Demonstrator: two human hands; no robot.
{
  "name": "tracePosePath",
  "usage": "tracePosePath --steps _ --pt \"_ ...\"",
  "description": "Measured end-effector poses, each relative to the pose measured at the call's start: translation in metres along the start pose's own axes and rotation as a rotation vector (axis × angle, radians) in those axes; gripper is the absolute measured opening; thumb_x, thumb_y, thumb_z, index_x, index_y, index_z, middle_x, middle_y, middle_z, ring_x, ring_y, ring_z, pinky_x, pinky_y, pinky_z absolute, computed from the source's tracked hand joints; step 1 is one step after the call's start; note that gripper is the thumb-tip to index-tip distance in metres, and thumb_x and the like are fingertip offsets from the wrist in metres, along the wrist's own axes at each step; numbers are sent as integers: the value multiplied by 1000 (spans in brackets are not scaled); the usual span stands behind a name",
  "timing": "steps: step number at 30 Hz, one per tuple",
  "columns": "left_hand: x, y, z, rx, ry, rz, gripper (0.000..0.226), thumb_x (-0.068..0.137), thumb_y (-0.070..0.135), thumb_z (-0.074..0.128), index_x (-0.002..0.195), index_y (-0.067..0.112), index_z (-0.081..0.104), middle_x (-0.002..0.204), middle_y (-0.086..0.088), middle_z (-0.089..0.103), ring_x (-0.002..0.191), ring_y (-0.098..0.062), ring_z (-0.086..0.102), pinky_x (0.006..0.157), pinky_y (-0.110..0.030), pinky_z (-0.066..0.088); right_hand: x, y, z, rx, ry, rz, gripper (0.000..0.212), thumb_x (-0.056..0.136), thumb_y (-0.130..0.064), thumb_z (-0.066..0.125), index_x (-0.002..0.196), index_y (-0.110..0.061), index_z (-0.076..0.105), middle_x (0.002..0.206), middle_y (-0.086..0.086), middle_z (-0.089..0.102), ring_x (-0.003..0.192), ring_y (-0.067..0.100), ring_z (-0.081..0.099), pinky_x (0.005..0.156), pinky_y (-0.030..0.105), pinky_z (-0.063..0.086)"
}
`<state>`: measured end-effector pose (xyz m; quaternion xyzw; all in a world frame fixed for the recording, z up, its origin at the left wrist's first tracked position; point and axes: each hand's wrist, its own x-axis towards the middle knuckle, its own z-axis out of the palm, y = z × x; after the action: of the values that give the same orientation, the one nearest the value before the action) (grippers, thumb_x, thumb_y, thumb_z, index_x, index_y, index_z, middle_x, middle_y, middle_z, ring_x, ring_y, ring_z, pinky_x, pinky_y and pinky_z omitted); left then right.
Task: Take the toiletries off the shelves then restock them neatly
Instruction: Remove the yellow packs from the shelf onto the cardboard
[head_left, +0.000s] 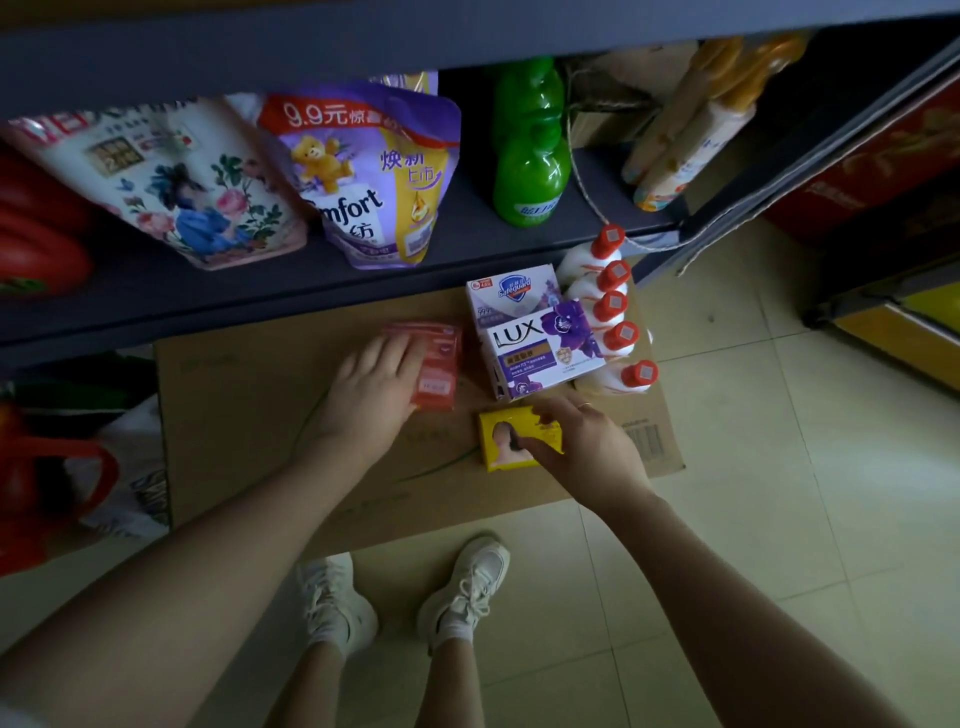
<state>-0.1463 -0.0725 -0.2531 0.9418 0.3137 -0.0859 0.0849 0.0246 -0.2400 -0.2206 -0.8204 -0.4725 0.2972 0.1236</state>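
Floor, on flattened cardboard (249, 415) before the shelf (467, 249):
- Red pack (439, 364), lying flat. Left hand (371, 387) lay on its left side, fingers spread over the pack; whether it gripped could not be told.
- Yellow box (506, 439), flat, nearest the feet. Right hand (582, 436) closed on its right end, fingers curled over the top edge.
- LUX box (540, 353), purple and white, just beyond the yellow box.
- Safeguard box (511, 293), touching the LUX box on its far side.
- Five white bottles (610, 306) with red caps, in a row just right of the two boxes.

Shelf, left to right:
- Red bag (36, 234), partly out of view.
- Floral pouch (197, 192), leaning.
- Comfort pouch (363, 176), purple, upright beside the floral pouch.
- Green bottle (527, 150).
- Cream bottles (691, 124) with orange caps, far right.

Other: white shoes (337, 603) on tiled floor (779, 467).
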Motion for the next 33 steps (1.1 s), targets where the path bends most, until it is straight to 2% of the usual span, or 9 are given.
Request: tracePosePath --steps 5,9,12,16,20,22,25,30,33 --pt "-11 -3 0 58 -49 29 86 34 19 92 113 4 64 115 -17 63 95 -33 64 68 -38 54 4 -34 -24 124 48 -112 13 84 -28 66 90 -16 65 82 -3 67 66 10 56 59 25 44" --pt "-20 -10 -21 60 -90 50 96 24 29 94 112 6 65 112 -14 65 89 -31 65 62 -34 52 9 -76 -52 171 146 -193 22 82 -33 58 83 -13 68 73 -5 67 60 6 53 58 25 42" --pt "-28 -22 -51 43 -41 83 95 18 31 94 107 6 68 109 -13 67 86 -29 67 58 -33 54 15 -111 -74 241 212 -219 13 84 -25 62 79 -13 66 63 -12 59 51 5 49 53 23 38" --pt "-36 -47 -116 -33 201 119 80 39 30 92 110 7 65 113 -10 65 96 -27 64 66 -35 55 30 -167 -104 266 334 -286 13 83 -22 63 80 -9 68 63 -11 56 62 5 49 54 14 35" --pt "-44 -81 -199 -8 562 159 54 76 31 58 125 11 47 128 -8 57 117 -23 44 92 -38 46 53 -232 -138 305 429 -395 19 83 -24 56 79 -9 67 63 -7 57 62 14 53 57 25 39" --pt "-43 -108 -234 58 635 123 63 74 30 67 129 7 45 137 -13 49 126 -26 39 103 -40 35 69 -263 -152 268 523 -469 17 83 -19 54 83 -7 67 70 -3 59 64 14 54 60 24 37" --pt "-37 -149 -276 191 572 -12 90 62 42 81 133 1 44 145 -21 36 134 -35 32 109 -46 25 103 -303 -165 196 573 -544 20 85 -11 49 93 -4 65 92 14 64 83 30 60 71 32 41" --pt "-27 -192 -301 106 376 -222 125 55 73 67 149 12 11 156 -14 2 144 -30 3 115 -40 7 191 -350 -167 -36 363 -408 37 93 -10 43 128 -4 49 134 17 46 120 34 43 97 38 40" --pt "-20 -202 -298 110 349 -220 126 57 76 63 149 15 4 157 -10 1 144 -27 6 116 -38 8 230 -358 -161 -193 270 -311 55 96 -15 41 147 -12 21 154 8 19 139 31 21 110 42 29"
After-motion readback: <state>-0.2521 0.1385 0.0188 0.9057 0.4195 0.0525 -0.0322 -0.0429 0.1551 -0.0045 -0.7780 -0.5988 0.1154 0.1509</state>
